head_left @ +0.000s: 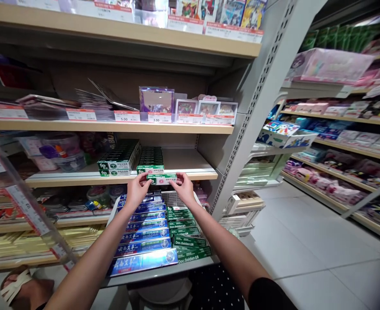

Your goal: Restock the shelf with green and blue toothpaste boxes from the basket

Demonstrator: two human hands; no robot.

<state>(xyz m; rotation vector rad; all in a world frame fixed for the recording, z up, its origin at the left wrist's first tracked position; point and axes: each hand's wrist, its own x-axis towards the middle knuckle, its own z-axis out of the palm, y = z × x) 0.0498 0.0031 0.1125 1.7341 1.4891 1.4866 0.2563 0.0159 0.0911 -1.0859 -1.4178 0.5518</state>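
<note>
Between my two hands I hold a green and white toothpaste box (162,179) level, just in front of the shelf edge. My left hand (138,188) pinches its left end and my right hand (181,187) its right end. Right behind it on the shelf stands a row of like green boxes (150,157). Another stack of green and white boxes (119,158) lies to the left of that row. Below my hands is a basket (173,198) with blue toothpaste boxes (145,248) on the left and green Doc.Golden boxes (190,242) on the right.
The shelf board (190,174) runs on to the right of the rows up to a grey upright (241,125). Plastic tubs (63,150) stand at the left. A price-tag strip (28,206) slants across the left side. Someone's sandalled foot (18,284) shows at lower left.
</note>
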